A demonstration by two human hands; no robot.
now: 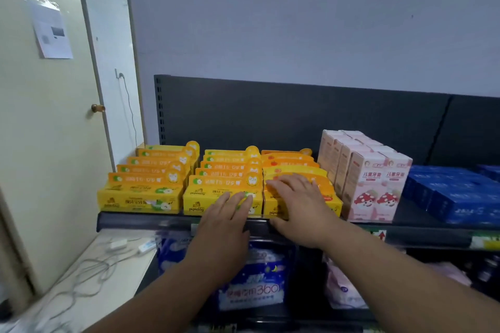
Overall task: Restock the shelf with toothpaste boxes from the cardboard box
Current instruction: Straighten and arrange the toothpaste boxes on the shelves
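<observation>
- A single head-worn camera looks forward and down, from behind and above the left hand (pixel 227 213) and right hand (pixel 300 205), near enough that both forearms (pixel 173 286) fill the lower frame.
- The shelf (pixel 135 220) spreads to either side of the hands, a wall (pixel 297 21) beyond them.

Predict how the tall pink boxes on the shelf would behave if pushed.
The pink boxes stand upright on narrow bases, so a high push would probably tip them. They look like thin card, likely light and easily dented. Packed touching, neighbours may topple together.
</observation>
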